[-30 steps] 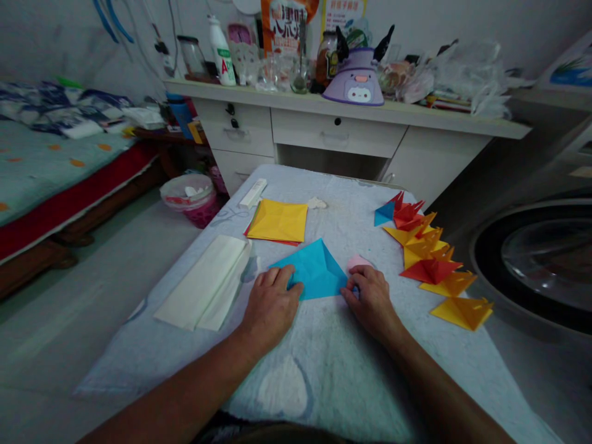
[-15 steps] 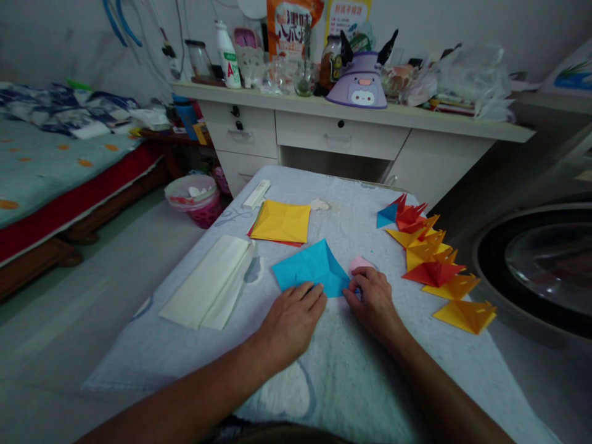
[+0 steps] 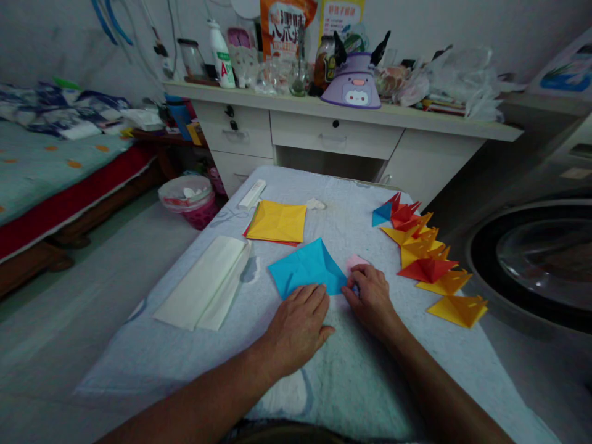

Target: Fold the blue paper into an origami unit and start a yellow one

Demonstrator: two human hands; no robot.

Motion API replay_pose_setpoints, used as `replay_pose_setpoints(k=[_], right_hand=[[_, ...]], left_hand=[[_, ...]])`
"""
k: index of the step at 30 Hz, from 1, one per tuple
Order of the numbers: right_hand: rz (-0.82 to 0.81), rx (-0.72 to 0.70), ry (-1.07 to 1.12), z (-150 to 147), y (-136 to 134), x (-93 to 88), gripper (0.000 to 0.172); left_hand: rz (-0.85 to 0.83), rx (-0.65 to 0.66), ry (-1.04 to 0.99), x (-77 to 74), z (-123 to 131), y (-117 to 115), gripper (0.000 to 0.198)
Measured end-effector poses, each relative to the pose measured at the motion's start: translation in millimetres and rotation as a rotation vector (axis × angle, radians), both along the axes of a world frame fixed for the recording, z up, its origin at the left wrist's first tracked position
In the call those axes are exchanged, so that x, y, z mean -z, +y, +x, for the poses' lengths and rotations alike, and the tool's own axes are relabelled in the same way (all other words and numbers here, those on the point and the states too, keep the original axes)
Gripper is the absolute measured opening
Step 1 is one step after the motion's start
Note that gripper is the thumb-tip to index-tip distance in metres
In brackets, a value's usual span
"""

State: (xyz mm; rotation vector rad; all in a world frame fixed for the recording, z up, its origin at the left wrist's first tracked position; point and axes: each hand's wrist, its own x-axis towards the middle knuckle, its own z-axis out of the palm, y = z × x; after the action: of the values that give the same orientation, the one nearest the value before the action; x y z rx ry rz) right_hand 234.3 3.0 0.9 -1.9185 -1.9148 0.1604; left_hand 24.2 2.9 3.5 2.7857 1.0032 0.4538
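Note:
A creased sheet of blue origami paper [image 3: 308, 265] lies on the cloth-covered table in front of me, its right side folded inward. My left hand [image 3: 303, 324] rests flat on its lower edge, fingers stretched out and thumb apart. At the right corner, my right hand [image 3: 370, 296] pinches the paper between thumb and forefinger. Just behind that hand is a small pink piece [image 3: 357, 261], partly covered by it. Beyond the blue sheet sits a stack of yellow and red paper squares [image 3: 277, 221]. Folded yellow, red and blue paper figures [image 3: 428, 270] stand in a row at the right.
A folded white paper [image 3: 203, 283] lies left of the blue sheet, with a small white box [image 3: 252, 195] farther back. Behind the table is a white desk [image 3: 333, 132] crowded with jars and bags. A washing machine [image 3: 541, 259] stands on the right, a pink bin [image 3: 192, 200] on the left.
My left thumb has spread away from the fingers, and that hand presses slightly nearer the sheet's right side. My right hand keeps its pinch at the corner. The whole view has shifted a little.

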Motion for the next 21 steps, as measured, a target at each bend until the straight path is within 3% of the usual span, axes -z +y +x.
replay_pose_setpoints(k=[5, 12, 21], right_hand=[[-0.054, -0.043, 0.060, 6, -1, -5.0, 0.003], [-0.073, -0.134, 0.154, 18, -4, -7.8, 0.016], [-0.076, -0.097, 0.131, 17, -1, -3.2, 0.007]], left_hand=[[-0.060, -0.010, 0.001, -3.5, 0, 2, 0.049], [-0.077, -0.018, 0.030, -4.0, 0, 3, 0.054], [-0.072, -0.024, 0.039, -1.2, 0, 2, 0.056]])
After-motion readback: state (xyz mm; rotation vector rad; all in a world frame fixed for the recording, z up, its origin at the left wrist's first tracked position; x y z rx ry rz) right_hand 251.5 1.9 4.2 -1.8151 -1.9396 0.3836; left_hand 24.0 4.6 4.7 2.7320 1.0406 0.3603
